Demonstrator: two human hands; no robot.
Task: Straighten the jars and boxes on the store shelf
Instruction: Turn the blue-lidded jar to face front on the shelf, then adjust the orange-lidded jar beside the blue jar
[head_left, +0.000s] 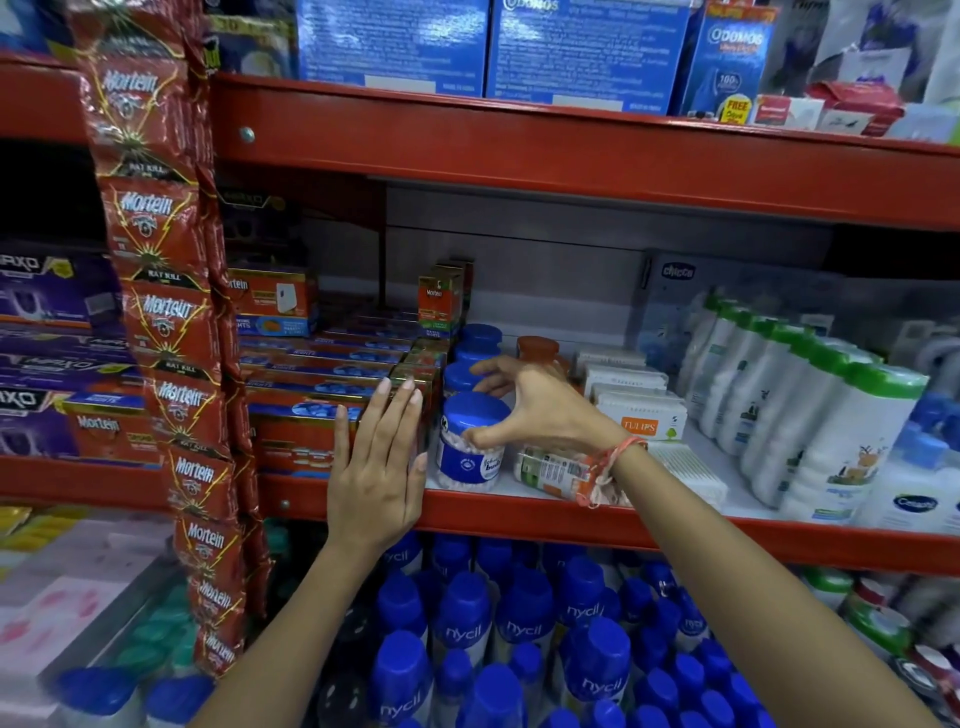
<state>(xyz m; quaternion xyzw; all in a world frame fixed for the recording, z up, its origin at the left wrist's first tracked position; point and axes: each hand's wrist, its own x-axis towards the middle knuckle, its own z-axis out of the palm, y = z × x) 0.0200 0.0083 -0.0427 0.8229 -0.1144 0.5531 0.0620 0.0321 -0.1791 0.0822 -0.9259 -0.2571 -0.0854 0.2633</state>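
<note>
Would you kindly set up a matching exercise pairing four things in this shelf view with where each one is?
Things:
1. left hand
2. right hand
3. sachet strip
4. Nycil bottles

Places:
A. on the shelf below
B. hanging down the upright at left
C. flat against the stacked red boxes
D. over the blue-lidded jar

Pairs: 1-C, 2-D, 3-B, 4-A

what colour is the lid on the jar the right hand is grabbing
Blue. The jar under the right hand has a blue lid, seen clearly in the head view.
</note>
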